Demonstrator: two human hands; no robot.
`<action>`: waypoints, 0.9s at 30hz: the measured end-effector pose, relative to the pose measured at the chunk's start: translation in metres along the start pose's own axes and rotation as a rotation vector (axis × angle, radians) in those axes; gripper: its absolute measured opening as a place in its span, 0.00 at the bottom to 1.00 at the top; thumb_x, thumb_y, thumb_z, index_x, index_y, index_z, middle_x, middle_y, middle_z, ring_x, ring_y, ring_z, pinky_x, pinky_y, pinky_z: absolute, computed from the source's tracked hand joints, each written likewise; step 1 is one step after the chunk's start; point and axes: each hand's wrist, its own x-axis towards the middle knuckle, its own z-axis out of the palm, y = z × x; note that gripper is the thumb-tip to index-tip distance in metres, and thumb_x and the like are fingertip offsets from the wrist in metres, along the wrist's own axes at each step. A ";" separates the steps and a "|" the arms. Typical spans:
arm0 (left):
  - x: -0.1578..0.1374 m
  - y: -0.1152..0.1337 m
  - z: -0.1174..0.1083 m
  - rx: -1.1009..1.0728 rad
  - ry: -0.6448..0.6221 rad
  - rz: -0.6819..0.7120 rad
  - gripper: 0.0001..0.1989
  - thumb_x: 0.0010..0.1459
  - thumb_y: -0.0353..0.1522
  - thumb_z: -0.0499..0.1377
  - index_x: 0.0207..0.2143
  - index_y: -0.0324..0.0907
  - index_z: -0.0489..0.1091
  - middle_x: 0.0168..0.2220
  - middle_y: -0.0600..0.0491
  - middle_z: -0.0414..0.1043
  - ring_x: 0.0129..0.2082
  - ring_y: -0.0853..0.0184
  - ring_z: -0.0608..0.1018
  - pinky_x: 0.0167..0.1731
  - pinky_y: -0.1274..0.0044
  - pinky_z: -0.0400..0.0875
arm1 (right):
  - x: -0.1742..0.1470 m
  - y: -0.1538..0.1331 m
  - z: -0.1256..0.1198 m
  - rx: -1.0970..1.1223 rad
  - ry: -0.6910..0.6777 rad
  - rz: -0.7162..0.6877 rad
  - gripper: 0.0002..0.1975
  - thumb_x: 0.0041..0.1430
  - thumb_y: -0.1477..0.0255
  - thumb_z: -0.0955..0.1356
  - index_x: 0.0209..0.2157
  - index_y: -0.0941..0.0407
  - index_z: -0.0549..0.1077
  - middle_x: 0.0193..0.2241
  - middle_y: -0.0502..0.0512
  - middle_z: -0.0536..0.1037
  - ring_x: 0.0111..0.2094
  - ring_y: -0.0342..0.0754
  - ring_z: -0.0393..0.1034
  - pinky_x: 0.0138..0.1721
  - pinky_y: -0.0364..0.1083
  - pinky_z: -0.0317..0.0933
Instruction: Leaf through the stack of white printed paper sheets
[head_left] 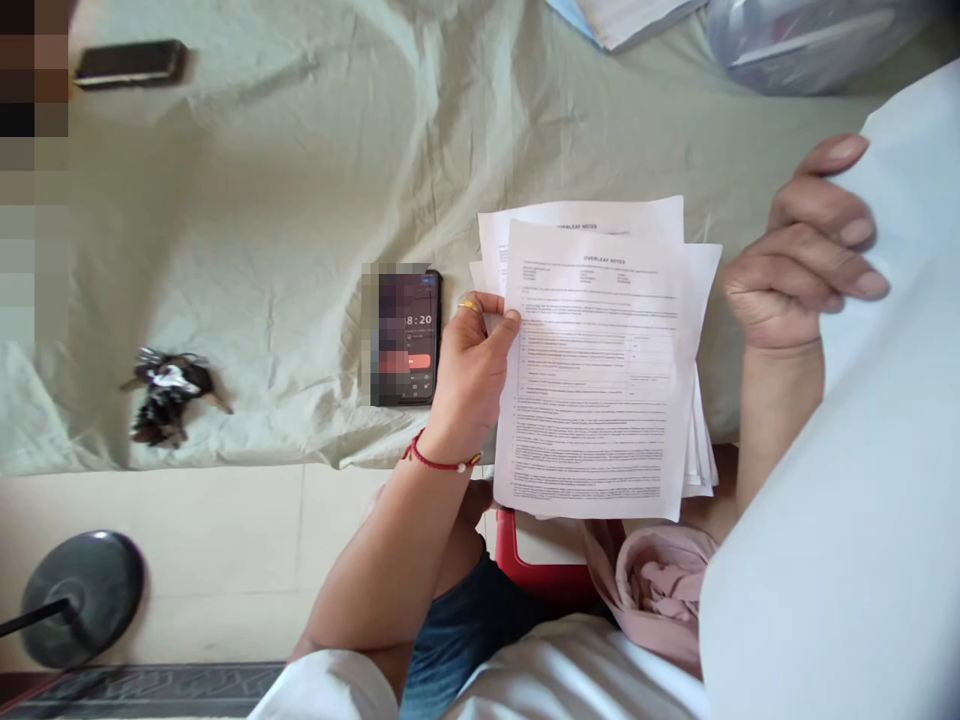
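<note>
My left hand (478, 370), with a red thread bracelet at the wrist and a ring, pinches the left edge of a stack of printed sheets (600, 370). The top sheet is headed "OVERLEAF NOTES", and several more show fanned behind it. At the right, my right hand (810, 245) has its fingers curled at the edge of a large white sheet of paper (862, 480). This sheet is close to the camera, blurred, and covers the right side of the view. Just left of my left hand lies a phone (420, 350) with its screen lit, partly pixelated.
A green cloth (300, 200) with wrinkles covers the surface. On it are a dark phone-like object (131, 64), a small dark bundle (172, 395), papers (637, 18) and a clear plastic container (810, 45). Below stand a round black base (84, 600) and a red seat (536, 578).
</note>
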 end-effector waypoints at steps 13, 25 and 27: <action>0.001 -0.003 -0.001 0.008 0.012 0.033 0.15 0.60 0.35 0.74 0.36 0.47 0.68 0.30 0.58 0.70 0.28 0.71 0.73 0.29 0.78 0.70 | 0.014 -0.021 -0.005 -0.148 -0.147 0.254 0.05 0.63 0.71 0.63 0.39 0.47 0.60 0.19 0.36 0.64 0.14 0.49 0.72 0.10 0.46 0.60; -0.001 0.002 0.003 -0.030 0.033 0.001 0.11 0.61 0.29 0.70 0.35 0.46 0.69 0.30 0.58 0.69 0.27 0.71 0.73 0.29 0.79 0.70 | 0.010 0.007 -0.002 -0.266 0.096 -0.539 0.11 0.68 0.79 0.65 0.45 0.48 0.66 0.18 0.28 0.66 0.10 0.35 0.67 0.10 0.30 0.51; -0.001 0.002 0.003 -0.030 0.034 0.000 0.11 0.61 0.29 0.70 0.35 0.46 0.69 0.30 0.58 0.70 0.28 0.71 0.74 0.29 0.79 0.70 | 0.013 0.012 0.002 -0.349 0.191 -0.615 0.11 0.67 0.79 0.65 0.45 0.49 0.67 0.17 0.28 0.65 0.10 0.34 0.65 0.10 0.29 0.49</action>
